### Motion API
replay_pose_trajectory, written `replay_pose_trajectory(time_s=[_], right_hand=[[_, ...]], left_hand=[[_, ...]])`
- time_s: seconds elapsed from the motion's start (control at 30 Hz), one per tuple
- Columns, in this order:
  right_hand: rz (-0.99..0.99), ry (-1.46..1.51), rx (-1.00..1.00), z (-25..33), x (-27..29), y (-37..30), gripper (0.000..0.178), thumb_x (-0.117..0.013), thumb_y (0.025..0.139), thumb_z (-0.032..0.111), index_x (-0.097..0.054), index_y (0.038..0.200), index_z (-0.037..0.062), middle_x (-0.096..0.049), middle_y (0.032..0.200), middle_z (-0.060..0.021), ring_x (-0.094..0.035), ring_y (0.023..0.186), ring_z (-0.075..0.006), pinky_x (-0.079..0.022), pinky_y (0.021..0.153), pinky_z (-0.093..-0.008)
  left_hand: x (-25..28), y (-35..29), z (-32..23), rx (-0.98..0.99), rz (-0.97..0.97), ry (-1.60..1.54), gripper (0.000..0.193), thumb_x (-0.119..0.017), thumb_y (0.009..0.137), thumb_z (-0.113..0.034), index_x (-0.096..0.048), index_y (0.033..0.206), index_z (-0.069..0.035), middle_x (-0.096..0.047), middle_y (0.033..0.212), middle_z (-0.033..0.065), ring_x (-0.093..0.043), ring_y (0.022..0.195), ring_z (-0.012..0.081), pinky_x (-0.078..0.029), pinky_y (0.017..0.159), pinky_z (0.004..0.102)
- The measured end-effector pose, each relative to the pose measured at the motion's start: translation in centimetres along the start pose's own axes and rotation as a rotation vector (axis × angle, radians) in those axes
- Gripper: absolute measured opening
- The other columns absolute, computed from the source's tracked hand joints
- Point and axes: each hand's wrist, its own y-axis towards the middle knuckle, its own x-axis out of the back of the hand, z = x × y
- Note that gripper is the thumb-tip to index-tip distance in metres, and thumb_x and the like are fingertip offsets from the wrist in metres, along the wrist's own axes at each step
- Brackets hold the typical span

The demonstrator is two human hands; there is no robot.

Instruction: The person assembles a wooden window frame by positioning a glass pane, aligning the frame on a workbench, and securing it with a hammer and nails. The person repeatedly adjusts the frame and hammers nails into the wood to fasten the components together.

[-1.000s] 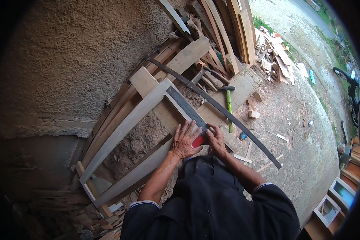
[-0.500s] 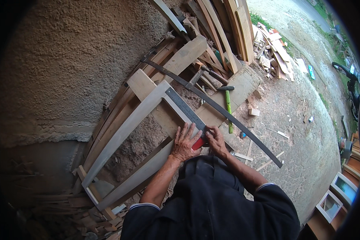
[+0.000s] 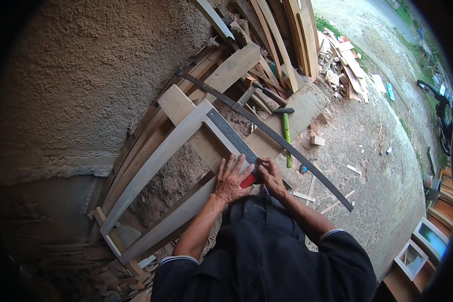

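A pale wooden frame (image 3: 155,160) lies tilted across rough boards in front of me. Along its short end rests a try square (image 3: 230,136) with a grey steel blade and a red stock (image 3: 247,181). My left hand (image 3: 229,180) lies flat with fingers spread over the frame's corner, its thumb by the red stock. At the blade's near end is my right hand (image 3: 271,177), fingers bent and pinched together at the square's edge. Whatever sits between those fingers is too hidden to name.
A long bar clamp (image 3: 299,157) crosses the boards beyond the square. Beside it lies a hammer with a green handle (image 3: 287,132). Timber strips (image 3: 292,35) lean at the back, by a scrap-wood pile (image 3: 345,65). A rough wall (image 3: 95,85) stands left.
Both hands and the square keep their places on the frame. The whole view has shifted very slightly.
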Motion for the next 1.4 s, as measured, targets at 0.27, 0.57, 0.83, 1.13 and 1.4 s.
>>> replay_pose_trajectory(time_s=[0.27,0.57,0.83,1.13,1.4], right_hand=[[-0.174,-0.848,0.237,5.0,4.8,3.9,0.025,-0.060,0.099,0.025,-0.067,0.114,0.0063,-0.071,0.096,-0.0171,-0.070,0.087,-0.0291,-0.054,0.076,-0.0398],[-0.396,-1.063,0.006,5.7,12.0,6.3,0.037,-0.057,0.098,0.037,-0.059,0.109,0.0023,-0.069,0.095,-0.0207,-0.070,0.085,-0.0368,-0.054,0.079,-0.0471],[0.205,-0.514,-0.654,7.6,13.0,7.9,0.062,-0.049,0.099,0.063,-0.064,0.099,0.0026,-0.071,0.081,-0.0115,-0.070,0.066,-0.0207,-0.055,0.060,-0.0353],[0.168,-0.241,-0.663,6.8,14.4,8.1,0.042,-0.062,0.098,0.049,-0.061,0.093,0.0067,-0.066,0.079,-0.0097,-0.067,0.067,-0.0213,-0.055,0.058,-0.0352],[0.012,-0.235,-0.401,5.8,13.9,7.2,0.031,-0.074,0.092,0.035,-0.060,0.094,0.0065,-0.057,0.075,0.0006,-0.054,0.059,-0.0111,-0.046,0.052,-0.0288]], left_hand=[[-0.9,-0.1,0.5,-0.023,-0.047,-0.021,0.077,-0.070,0.076,-0.054,-0.052,0.147,-0.030,-0.028,0.164,0.0149,-0.022,0.151,0.0425,-0.014,0.120,0.0631],[-0.7,-0.1,0.5,-0.016,-0.002,-0.019,0.082,-0.075,0.075,-0.056,-0.050,0.149,-0.031,-0.024,0.165,0.0153,-0.018,0.152,0.0430,-0.015,0.120,0.0627],[-0.5,-0.2,0.3,-0.002,0.019,-0.012,0.081,-0.075,0.075,-0.055,-0.050,0.149,-0.031,-0.024,0.166,0.0143,-0.018,0.152,0.0417,-0.014,0.121,0.0610],[-0.4,-0.2,0.4,-0.014,0.001,-0.020,0.078,-0.068,0.079,-0.058,-0.050,0.149,-0.029,-0.027,0.164,0.0149,-0.022,0.151,0.0419,-0.013,0.121,0.0612],[-0.6,-0.2,0.4,-0.011,-0.026,-0.038,0.076,-0.068,0.079,-0.059,-0.052,0.147,-0.029,-0.029,0.164,0.0146,-0.022,0.151,0.0419,-0.015,0.121,0.0613]])
